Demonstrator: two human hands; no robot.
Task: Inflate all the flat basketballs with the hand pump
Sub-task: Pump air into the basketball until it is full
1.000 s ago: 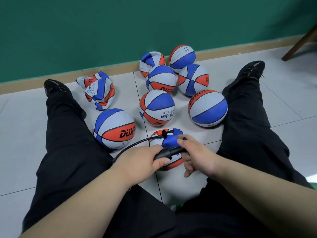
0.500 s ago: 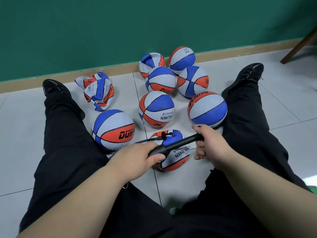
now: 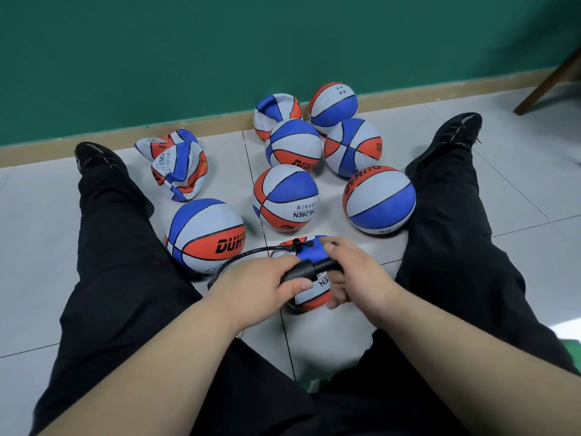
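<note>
I sit on the floor with a partly flat red, white and blue basketball (image 3: 309, 295) between my legs. My left hand (image 3: 261, 283) grips the black barrel of the hand pump (image 3: 303, 272). My right hand (image 3: 355, 273) grips the pump's handle, pushed in close to the barrel. A thin black hose (image 3: 251, 254) loops from the pump to the valve plug (image 3: 297, 244) on top of that ball. Several round, full balls lie ahead, the nearest (image 3: 206, 236) at left. Two crumpled flat balls (image 3: 180, 166) lie far left, another (image 3: 273, 113) by the wall.
My legs in black trousers (image 3: 119, 247) and black shoes (image 3: 452, 136) spread to either side of the balls. A green wall with a wooden skirting (image 3: 188, 133) closes the far side. A wooden furniture leg (image 3: 550, 86) stands at far right. The floor is pale tile.
My right hand has pushed the pump handle back in toward the barrel after drawing it out half a second ago. The left hand has stayed on the barrel.
</note>
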